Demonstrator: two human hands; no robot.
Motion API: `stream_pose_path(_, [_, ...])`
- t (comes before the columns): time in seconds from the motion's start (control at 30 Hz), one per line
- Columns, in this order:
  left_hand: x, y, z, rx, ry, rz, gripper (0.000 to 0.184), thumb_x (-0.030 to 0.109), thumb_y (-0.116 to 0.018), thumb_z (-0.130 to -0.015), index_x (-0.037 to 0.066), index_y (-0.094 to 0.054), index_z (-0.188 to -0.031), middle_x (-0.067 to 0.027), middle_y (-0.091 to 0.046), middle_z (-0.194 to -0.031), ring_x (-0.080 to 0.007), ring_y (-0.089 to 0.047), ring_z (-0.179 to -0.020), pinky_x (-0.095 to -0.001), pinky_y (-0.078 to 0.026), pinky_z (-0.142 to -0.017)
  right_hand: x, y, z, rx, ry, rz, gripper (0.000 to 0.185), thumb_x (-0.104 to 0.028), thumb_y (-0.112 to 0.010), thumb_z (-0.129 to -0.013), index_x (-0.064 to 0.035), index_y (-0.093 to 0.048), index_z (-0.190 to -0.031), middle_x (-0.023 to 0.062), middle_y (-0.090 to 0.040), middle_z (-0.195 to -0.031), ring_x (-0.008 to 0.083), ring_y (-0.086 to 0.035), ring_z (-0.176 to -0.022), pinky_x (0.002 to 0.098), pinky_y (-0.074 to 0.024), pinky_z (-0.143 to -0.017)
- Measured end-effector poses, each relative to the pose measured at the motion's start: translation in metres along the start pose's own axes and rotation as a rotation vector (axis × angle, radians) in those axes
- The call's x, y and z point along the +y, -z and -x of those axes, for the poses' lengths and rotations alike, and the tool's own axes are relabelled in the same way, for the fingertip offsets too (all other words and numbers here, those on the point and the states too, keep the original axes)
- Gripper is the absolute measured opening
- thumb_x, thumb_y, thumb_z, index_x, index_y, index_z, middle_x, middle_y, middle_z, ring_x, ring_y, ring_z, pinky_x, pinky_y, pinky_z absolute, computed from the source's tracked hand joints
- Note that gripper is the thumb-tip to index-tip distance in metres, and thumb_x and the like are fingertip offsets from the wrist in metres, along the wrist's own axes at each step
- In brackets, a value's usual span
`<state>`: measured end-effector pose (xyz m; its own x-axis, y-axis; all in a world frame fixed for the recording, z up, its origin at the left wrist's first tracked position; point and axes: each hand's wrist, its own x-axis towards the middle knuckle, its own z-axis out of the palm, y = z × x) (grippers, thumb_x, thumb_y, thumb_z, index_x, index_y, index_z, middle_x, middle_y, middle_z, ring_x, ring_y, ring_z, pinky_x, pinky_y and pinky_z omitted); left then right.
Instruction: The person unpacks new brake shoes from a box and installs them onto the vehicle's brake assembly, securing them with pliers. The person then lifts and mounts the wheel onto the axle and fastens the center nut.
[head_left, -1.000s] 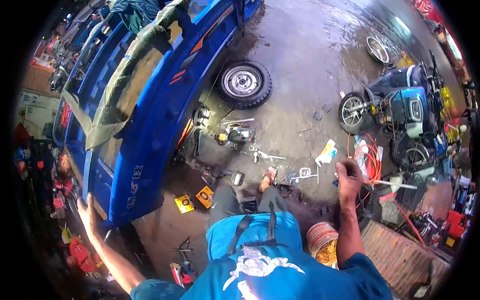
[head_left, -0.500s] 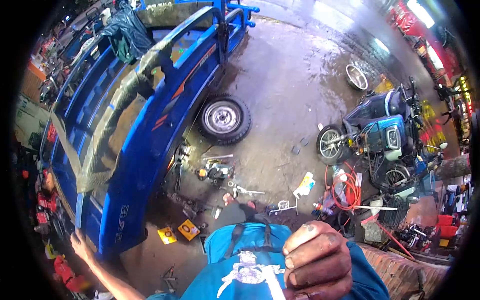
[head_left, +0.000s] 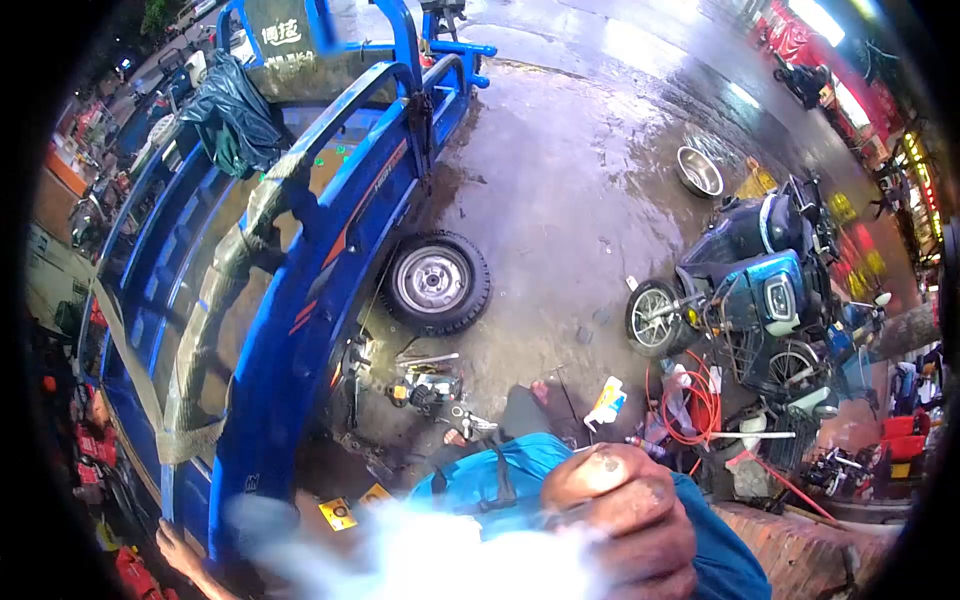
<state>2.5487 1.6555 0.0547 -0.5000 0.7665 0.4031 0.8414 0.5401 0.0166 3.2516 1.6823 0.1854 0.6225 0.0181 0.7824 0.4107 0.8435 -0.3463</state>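
Blue cargo bed [head_left: 268, 420], its top rail [head_left: 338, 108] bound in drab wrapping [head_left: 229, 258], stands at our left; our left hand [head_left: 180, 553] meets its corner post [head_left: 168, 488], grip unclear, while our right hand [head_left: 628, 512] curls closed.

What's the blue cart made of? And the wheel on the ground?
Blue cart: probably metal with glossy paint; it looks smooth, stiff and shiny in places. Wheel: likely dull black rubber outside, with a ridged edge, and a silvery, metal-looking middle.

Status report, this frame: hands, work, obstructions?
Left hand at blue metal cargo bed. Right hand curled near camera, contents unclear. Bright white blur obscures lower middle.
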Motion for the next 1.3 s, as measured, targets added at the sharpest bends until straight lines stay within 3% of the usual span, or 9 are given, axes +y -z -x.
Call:
stream_pose_path(0.17, [-0.038,-0.066,0.040,0.623,-0.392,-0.448,0.055,0.048,-0.049,-0.095,0.002,-0.058,-0.123,-0.0234,-0.061,-0.116,-0.0382,-0.057,-0.107,-0.0435,-0.045,-0.091,0.070,0.047,-0.024,-0.137,-0.013,-0.150,0.012,-0.016,-0.065,-0.078,-0.0107,-0.055,-0.076,0.0044,-0.050,-0.062,0.0177,-0.046,-0.049,0.0316,-0.0347,-0.039])
stream_pose_path(0.2, [0.058,-0.044,0.091,0.480,0.081,0.131,0.048,0.041,-0.047,-0.098,-0.001,-0.064,-0.113,-0.0236,-0.064,-0.110,-0.0390,-0.061,-0.100,-0.0419,-0.045,-0.091,0.093,0.062,-0.024,-0.150,-0.007,-0.209,0.012,-0.016,-0.066,-0.078,-0.0105,-0.055,-0.078,0.0045,-0.050,-0.062,0.0178,-0.046,-0.050,0.0318,-0.0351,-0.040])
stream_pose_path(0.27, [0.158,-0.054,0.177,0.340,0.199,0.323,0.040,0.028,-0.052,-0.098,-0.009,-0.063,-0.108,-0.0253,-0.064,-0.108,-0.0343,-0.061,-0.099,-0.0380,-0.046,-0.091,0.129,0.079,-0.045,-0.183,-0.033,-0.271,0.013,-0.016,-0.067,-0.077,-0.0104,-0.055,-0.080,0.0045,-0.050,-0.062,0.0180,-0.047,-0.050,0.0321,-0.0362,-0.041])
stream_pose_path(0.43, [0.339,-0.101,0.363,-0.298,0.434,0.328,0.064,0.046,-0.058,-0.092,-0.012,-0.056,-0.118,-0.0280,-0.061,-0.113,-0.0360,-0.058,-0.104,-0.0402,-0.043,-0.094,0.204,0.123,-0.081,-0.203,-0.027,-0.237,0.015,-0.013,-0.069,-0.075,-0.0101,-0.057,-0.083,0.0040,-0.051,-0.064,0.0175,-0.048,-0.054,0.0309,-0.0372,-0.046])
stream_pose_path(0.57, [0.353,-0.135,0.438,-0.524,0.507,0.524,0.063,0.042,-0.058,-0.092,-0.017,-0.053,-0.112,-0.0273,-0.062,-0.104,-0.0296,-0.057,-0.093,-0.0387,-0.045,-0.086,0.245,0.138,-0.109,-0.314,-0.025,-0.415,0.016,-0.010,-0.071,-0.075,-0.0098,-0.058,-0.085,0.0039,-0.052,-0.067,0.0168,-0.049,-0.057,0.0303,-0.0376,-0.047])
stream_pose_path(0.7, [0.337,-0.163,0.474,-0.287,0.479,0.523,0.057,0.042,-0.060,-0.091,-0.014,-0.055,-0.100,-0.0164,-0.060,-0.086,-0.0247,-0.052,-0.076,-0.0381,-0.046,-0.070,0.250,0.123,-0.120,-0.232,-0.106,-0.339,0.018,-0.009,-0.071,-0.076,-0.0098,-0.059,-0.089,0.0043,-0.054,-0.071,0.0175,-0.050,-0.059,0.0309,-0.0389,-0.048])
stream_pose_path(0.73, [0.327,-0.161,0.471,-0.495,0.622,0.708,0.058,0.044,-0.060,-0.090,-0.013,-0.056,-0.103,-0.0142,-0.061,-0.083,-0.0228,-0.054,-0.071,-0.0367,-0.047,-0.061,0.250,0.122,-0.122,-0.244,-0.137,-0.314,0.019,-0.009,-0.072,-0.075,-0.0099,-0.060,-0.090,0.0046,-0.055,-0.072,0.0179,-0.051,-0.059,0.0313,-0.0395,-0.048])
stream_pose_path(0.83, [0.300,-0.192,0.483,-0.489,0.711,0.852,0.059,0.046,-0.059,-0.090,-0.011,-0.057,-0.107,-0.0132,-0.062,-0.082,-0.0207,-0.055,-0.068,-0.0352,-0.045,-0.054,0.255,0.131,-0.127,-0.365,-0.172,-0.330,0.021,-0.010,-0.072,-0.075,-0.0100,-0.060,-0.092,0.0055,-0.056,-0.075,0.0193,-0.052,-0.060,0.0326,-0.0415,-0.049])
stream_pose_path(1.3, [0.391,-0.151,0.400,-0.745,0.455,0.567,0.055,0.045,-0.053,-0.094,-0.008,-0.062,-0.107,-0.0127,-0.067,-0.091,-0.0211,-0.060,-0.078,-0.0346,-0.048,-0.071,0.249,0.093,-0.121,-0.633,-0.084,-0.138,0.027,-0.018,-0.074,-0.073,-0.0102,-0.058,-0.094,0.0068,-0.056,-0.077,0.0225,-0.056,-0.069,0.0370,-0.0467,-0.054])
